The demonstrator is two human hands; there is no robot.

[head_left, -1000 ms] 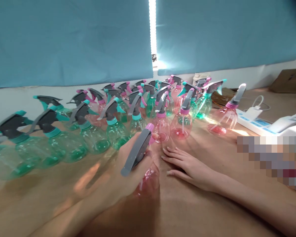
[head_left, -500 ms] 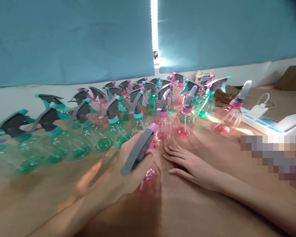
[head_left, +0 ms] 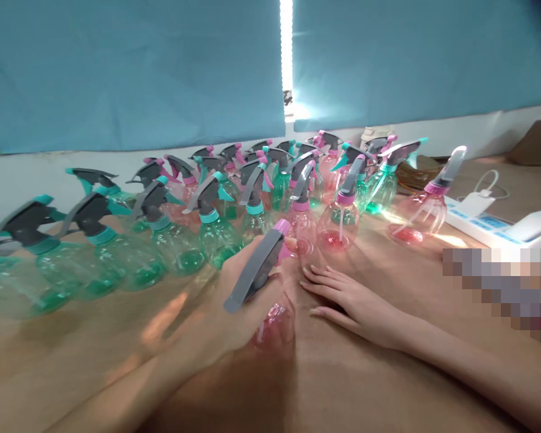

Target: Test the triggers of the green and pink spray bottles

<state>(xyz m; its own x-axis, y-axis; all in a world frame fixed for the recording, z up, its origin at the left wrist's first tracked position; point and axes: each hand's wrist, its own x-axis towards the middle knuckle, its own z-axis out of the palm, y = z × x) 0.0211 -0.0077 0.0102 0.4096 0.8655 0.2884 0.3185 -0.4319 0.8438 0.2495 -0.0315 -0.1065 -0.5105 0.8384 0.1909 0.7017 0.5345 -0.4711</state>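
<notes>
My left hand (head_left: 247,288) is closed around the neck of a pink spray bottle (head_left: 277,328), whose grey and pink trigger head sticks up above my fingers. The bottle stands on the brown table top, its neck and trigger partly hidden by the hand. To its right my right hand (head_left: 338,294) lies flat on the table, fingers outstretched, holding nothing. Just beyond the hands are a clear pink spray bottle (head_left: 338,225) with a little red liquid in it and a green spray bottle (head_left: 219,237).
Several green and pink spray bottles stand in rows across the table, green ones (head_left: 99,264) at the left. A pink bottle (head_left: 417,216) is apart at right, by a white power strip (head_left: 482,222). Blue curtains (head_left: 139,72) hang behind. A cardboard box (head_left: 536,144) sits far right.
The view has shifted slightly. My left hand still grips the pink spray bottle, and my right hand stays flat on the table.
</notes>
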